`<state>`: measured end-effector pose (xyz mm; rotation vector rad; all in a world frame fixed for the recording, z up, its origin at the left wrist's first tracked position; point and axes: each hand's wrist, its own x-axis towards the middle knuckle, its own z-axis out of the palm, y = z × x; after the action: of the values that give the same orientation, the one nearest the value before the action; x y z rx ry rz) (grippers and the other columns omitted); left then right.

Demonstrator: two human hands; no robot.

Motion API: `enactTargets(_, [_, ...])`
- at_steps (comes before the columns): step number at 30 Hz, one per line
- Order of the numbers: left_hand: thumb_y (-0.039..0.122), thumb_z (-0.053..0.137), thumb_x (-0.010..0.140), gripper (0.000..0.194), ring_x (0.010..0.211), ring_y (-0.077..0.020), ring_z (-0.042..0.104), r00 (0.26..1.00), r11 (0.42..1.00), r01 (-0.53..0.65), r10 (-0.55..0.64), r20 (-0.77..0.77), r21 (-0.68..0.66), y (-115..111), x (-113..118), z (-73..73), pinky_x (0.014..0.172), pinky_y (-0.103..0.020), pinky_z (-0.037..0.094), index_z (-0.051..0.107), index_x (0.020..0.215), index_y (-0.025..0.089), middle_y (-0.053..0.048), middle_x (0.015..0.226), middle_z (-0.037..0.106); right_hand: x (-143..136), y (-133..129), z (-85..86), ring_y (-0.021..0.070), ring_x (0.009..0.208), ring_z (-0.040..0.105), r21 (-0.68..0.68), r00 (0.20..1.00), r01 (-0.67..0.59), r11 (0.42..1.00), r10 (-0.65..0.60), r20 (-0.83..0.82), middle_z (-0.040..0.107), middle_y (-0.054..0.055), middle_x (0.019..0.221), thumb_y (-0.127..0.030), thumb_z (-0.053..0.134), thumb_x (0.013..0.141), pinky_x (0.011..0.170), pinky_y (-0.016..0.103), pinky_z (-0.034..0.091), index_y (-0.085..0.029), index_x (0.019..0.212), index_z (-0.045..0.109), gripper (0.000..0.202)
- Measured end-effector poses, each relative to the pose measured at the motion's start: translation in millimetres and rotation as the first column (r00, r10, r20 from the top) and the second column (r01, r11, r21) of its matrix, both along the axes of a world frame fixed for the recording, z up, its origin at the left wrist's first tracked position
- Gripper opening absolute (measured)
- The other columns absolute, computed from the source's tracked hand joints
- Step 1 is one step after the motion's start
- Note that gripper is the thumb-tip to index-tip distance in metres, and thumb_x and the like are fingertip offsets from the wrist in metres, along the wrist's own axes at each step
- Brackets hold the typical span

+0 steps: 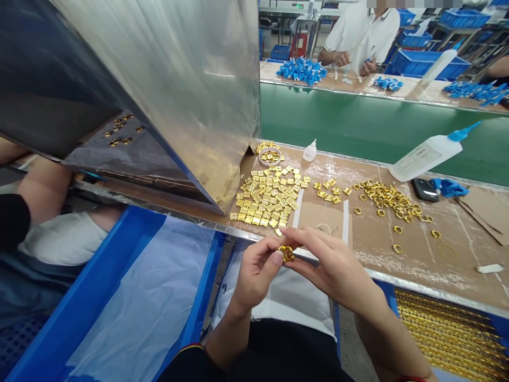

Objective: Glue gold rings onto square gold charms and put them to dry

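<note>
between bare fingers (277,258), a glossy, rounded, gold-coloured piece (287,254)

Bright yellow-gold throughout the ring heap (392,200). Same gold left of the heap on the square plates (266,196), and nearer on the small ornament (285,253). Brown under the heap across the desk (369,239), scuffed whitish in patches. White on the tape strip (345,220) left of the heap. Right of the heap: milky white on the large bottle (427,158), blue at its nozzle; glossy black on the oval device (425,189). Beyond the heap: deep green along the belt (358,119); farther, bright blue on the clustered pieces (302,70). Far left of the heap: silver-grey on the metal hood (191,79), gold-smeared low down. Nearer than the heap, rightward: parallel gold rows on the chains (445,329).
</note>
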<state>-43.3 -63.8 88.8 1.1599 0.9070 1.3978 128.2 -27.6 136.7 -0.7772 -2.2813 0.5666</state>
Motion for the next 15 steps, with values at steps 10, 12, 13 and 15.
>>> enactTargets(10, [0.047,0.068,0.093,0.033,0.081,-0.0238,0.070,0.987,0.996,0.061,-0.050,0.150,-0.072,0.1,-0.3,-2.2,0.080,-0.035,0.056,0.073,0.082,0.017,-0.008,0.080,0.073,-4.6,-1.2,-6.6,0.0179,0.089,0.075,-0.009,0.983,-0.001,1.000,-0.001,-0.184,0.076,0.006,0.103,-0.031,0.063,0.103,0.082,0.029,0.064,-0.025,0.140,0.057,0.038])
enactTargets(12, [0.045,0.071,0.091,0.029,0.078,-0.0220,0.069,0.988,0.996,0.048,-0.037,0.150,-0.069,0.2,-0.7,-2.8,0.078,-0.033,0.056,0.074,0.084,0.017,-0.007,0.079,0.073,-5.1,-1.5,-7.2,0.0183,0.088,0.075,0.001,0.982,0.002,1.000,-0.001,-0.190,0.076,0.006,0.102,-0.029,0.063,0.103,0.081,0.029,0.064,-0.025,0.140,0.057,0.038])
enactTargets(13, [0.043,0.072,0.091,0.027,0.076,-0.0205,0.068,0.988,0.997,0.041,-0.031,0.152,-0.061,0.3,-0.9,-2.9,0.076,-0.031,0.055,0.075,0.084,0.017,-0.006,0.078,0.072,-5.2,-1.6,-7.4,0.0184,0.088,0.075,0.009,0.982,0.001,1.000,0.001,-0.189,0.076,0.006,0.101,-0.028,0.062,0.103,0.080,0.029,0.064,-0.025,0.140,0.057,0.038])
enactTargets(15, [0.040,0.073,0.090,0.024,0.071,-0.0180,0.065,0.989,0.999,0.027,-0.020,0.150,-0.046,0.6,-1.3,-2.6,0.073,-0.029,0.055,0.076,0.084,0.018,-0.005,0.075,0.071,-5.2,-1.6,-7.8,0.0182,0.088,0.075,0.028,0.984,-0.002,1.000,0.007,-0.180,0.076,0.006,0.101,-0.027,0.061,0.104,0.078,0.028,0.063,-0.025,0.140,0.058,0.037])
